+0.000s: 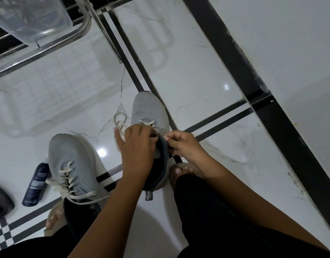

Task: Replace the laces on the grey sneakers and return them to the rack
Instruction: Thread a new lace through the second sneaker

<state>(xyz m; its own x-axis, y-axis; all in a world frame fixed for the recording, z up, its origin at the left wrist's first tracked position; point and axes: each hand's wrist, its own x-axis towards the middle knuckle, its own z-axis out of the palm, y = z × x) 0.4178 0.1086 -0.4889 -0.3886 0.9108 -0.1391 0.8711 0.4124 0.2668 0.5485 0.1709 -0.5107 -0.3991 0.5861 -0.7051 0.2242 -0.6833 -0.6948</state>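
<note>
Grey sneaker (pixel 151 110) under our hands stands on the white floor (pixel 197 75), toe pointing away from us, only its toe and the lowest eyelets showing beyond our knuckles. Our left hand (pixel 137 146) lies over the tongue with fingers curled, and loops of the cream lace (pixel 120 120) spill out past its far side onto the tile; it seems to grip that lace, though the fingertips are hidden. Our right hand (pixel 181 143), just beside the left and on the sneaker's other flank, pinches a short bit of lace at the dark collar between thumb and forefinger.

Well to the left of the left hand sits the second grey sneaker (pixel 73 164), fully laced, its lace ends lying loose. Beyond it lies a dark spray can (pixel 36 183) on its side. Far ahead of the left hand, the metal rack (pixel 49 47) carries a clear plastic tub (pixel 32 17). Bare toes (pixel 181 171) peek out below the right wrist.
</note>
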